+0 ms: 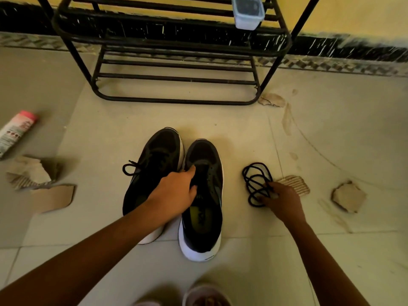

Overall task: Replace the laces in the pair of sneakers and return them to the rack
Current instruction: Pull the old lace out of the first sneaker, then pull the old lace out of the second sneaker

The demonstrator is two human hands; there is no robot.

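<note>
While the left hand [176, 192] gripped the right sneaker [204, 236] by its tongue, toe pointing away, the right hand [283, 200] pinched the coiled lace [254, 176] just right of it.

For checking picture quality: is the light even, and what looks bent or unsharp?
Head view: dim yellowish light, soft shadows beside the sneakers, no glare; the bars of the rack bow from the wide lens; the can at left and the bottom edge are blurred.

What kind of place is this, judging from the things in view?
Probably a home entryway or hallway: a black metal shoe rack stands by a yellow wall on a tiled floor, with a pair of sneakers in front of it.
</note>
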